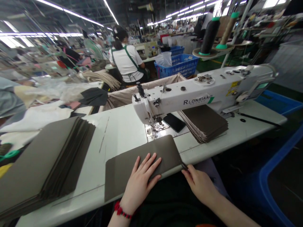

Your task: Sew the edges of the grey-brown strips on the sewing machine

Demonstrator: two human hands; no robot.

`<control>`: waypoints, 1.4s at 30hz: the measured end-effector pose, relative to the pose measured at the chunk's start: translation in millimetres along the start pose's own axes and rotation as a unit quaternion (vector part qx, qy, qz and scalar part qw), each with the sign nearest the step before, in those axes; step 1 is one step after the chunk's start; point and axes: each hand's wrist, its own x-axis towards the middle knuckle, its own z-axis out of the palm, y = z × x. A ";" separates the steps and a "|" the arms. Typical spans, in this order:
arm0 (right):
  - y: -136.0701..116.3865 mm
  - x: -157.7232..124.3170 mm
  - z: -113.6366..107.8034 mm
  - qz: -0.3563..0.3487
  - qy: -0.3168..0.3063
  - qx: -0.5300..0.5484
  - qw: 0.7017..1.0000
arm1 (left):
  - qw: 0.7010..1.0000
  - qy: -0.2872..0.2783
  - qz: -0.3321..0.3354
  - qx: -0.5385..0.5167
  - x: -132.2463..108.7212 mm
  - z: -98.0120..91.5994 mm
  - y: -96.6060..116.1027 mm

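While our left hand [142, 175] lies flat, fingers apart, on the dark panel [166, 149] at the table's [120, 129] near edge, our right hand [200, 182] has its fingers closed around a small dark tool [184, 165] by the panel's near right corner. We judge this piece unfinished, lying just in front of the sewing machine's [175, 99] needle area. A left stack [44, 151] and a right stack [207, 121] flank it; which is done, which left, we cannot tell.

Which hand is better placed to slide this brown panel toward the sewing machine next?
Probably your left hand: it lies spread on the brown panel, while your right hand holds a small dark object at the panel's corner.
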 end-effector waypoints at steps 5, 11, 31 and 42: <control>6.2 0.7 -8.8 -0.005 0.025 0.016 1.000 | 1.000 -0.004 -0.002 -0.004 -2.1 1.1 -2.5; 2.7 10.1 -33.3 -0.049 0.093 0.082 0.991 | 1.000 -0.005 0.007 -0.009 -2.3 2.6 -3.8; -14.8 50.6 -131.6 0.044 -0.006 0.413 0.910 | 0.788 0.068 -0.334 -0.512 -75.2 -110.8 -56.5; -16.6 60.7 -113.0 0.025 0.020 0.281 0.959 | 0.789 0.307 -0.390 -0.361 -77.7 -195.2 -76.1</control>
